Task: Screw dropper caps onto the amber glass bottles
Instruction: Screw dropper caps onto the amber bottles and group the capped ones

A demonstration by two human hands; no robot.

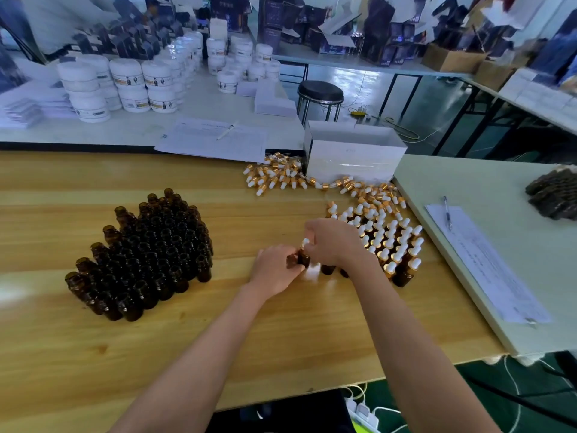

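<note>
Both forearms reach in from bottom edge, meeting mid table (187, 339). Left hand (274, 270) curled round bottle (303, 260), upright. Right hand (331, 242) arched over top, fingertips pinching white-bulb cap (305, 242) on its neck. Open bottles (143, 254) off left, capped ones (393, 245) right.

— What sits in the grip?
— One amber bottle (303, 260). The left hand (274, 270) curls round its body, and the right hand (331, 242) pinches the white-bulbed dropper cap (305, 242) at its neck.
— Around it?
— Uncapped bottles (146, 257) are massed well left of the grip. Capped bottles (393, 245) stand just right, with loose caps (281, 176) beyond.
</note>
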